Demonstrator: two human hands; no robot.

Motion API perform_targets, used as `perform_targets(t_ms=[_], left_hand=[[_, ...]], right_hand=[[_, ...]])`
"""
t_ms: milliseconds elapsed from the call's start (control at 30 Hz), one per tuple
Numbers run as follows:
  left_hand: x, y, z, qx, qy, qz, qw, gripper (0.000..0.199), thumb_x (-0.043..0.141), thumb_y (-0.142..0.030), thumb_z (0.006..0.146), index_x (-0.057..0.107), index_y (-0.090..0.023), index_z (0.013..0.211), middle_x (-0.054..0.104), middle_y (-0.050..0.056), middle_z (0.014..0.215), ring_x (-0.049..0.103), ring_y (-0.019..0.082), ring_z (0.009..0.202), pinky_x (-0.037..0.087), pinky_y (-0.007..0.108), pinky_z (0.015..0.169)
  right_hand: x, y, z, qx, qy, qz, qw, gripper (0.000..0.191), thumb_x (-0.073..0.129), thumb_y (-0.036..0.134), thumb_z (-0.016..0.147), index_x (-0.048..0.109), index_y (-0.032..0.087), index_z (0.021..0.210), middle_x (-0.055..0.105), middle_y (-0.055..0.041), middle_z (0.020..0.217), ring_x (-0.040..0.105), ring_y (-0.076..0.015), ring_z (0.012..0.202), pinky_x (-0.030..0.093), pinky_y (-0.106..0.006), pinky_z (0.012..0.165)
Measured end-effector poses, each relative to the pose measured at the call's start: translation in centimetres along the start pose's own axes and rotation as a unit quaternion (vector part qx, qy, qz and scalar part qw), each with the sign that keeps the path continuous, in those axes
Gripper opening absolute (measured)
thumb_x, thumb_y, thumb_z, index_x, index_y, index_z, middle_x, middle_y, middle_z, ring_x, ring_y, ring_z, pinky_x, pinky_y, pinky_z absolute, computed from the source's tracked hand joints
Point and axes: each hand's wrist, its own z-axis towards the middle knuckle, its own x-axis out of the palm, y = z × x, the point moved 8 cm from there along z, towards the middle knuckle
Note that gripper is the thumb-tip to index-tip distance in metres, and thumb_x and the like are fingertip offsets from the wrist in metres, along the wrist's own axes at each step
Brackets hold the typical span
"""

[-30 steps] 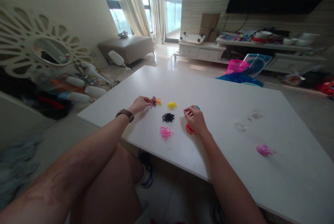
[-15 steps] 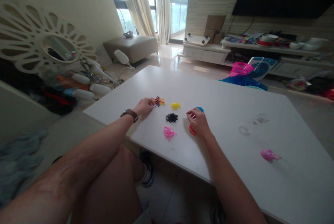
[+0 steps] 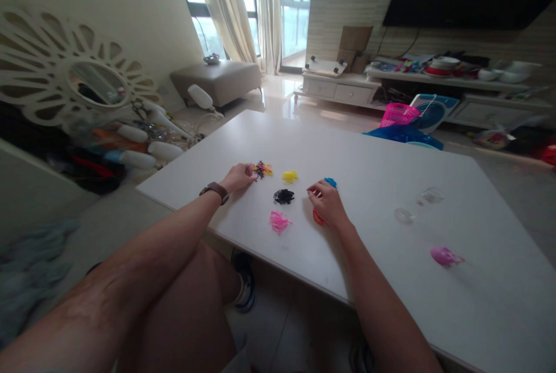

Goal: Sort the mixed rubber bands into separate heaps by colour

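Observation:
My left hand (image 3: 238,177) is at the edge of a mixed-colour pile of small rubber bands (image 3: 262,169), its fingers pinched together by a small reddish piece. What lies between those fingertips is too small to make out. Over the table, my right hand (image 3: 325,200) hovers with bent fingers slightly apart, and nothing shows in them. It partly covers a red pile (image 3: 318,216) and a blue pile (image 3: 330,182). Between the two hands lie a yellow pile (image 3: 290,176), a black pile (image 3: 284,196) and a pink pile (image 3: 280,222).
On the right of the white table (image 3: 369,170) are a pink-purple object with a loop (image 3: 443,256), a clear ring-like piece (image 3: 404,216) and a clear container (image 3: 433,195). Beyond the far edge stands a pink basket (image 3: 398,114). White lamp shades (image 3: 165,150) sit off to the left.
The whole view has shifted slightly. Both hands stay nearly in place, the left at the mixed pile and the right above the red and blue piles.

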Motion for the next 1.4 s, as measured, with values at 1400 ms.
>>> perform_targets(t_ms=[1400], left_hand=[[4.1,-12.9,-4.9,0.210,0.237,-0.216,0.924,0.017,0.074,-0.029,0.071,0.073,-0.012,0.073,0.071,0.005,0.068,0.060,0.013,0.060,0.044,0.023,0.056]], right_hand=[[0.0,1.3,0.0,0.003,-0.004,0.112,0.994,0.018,0.065,0.031,0.088,0.071,0.020,0.101,0.074,-0.0057,0.096,0.068,-0.0172,0.078,0.054,-0.031,0.070]])
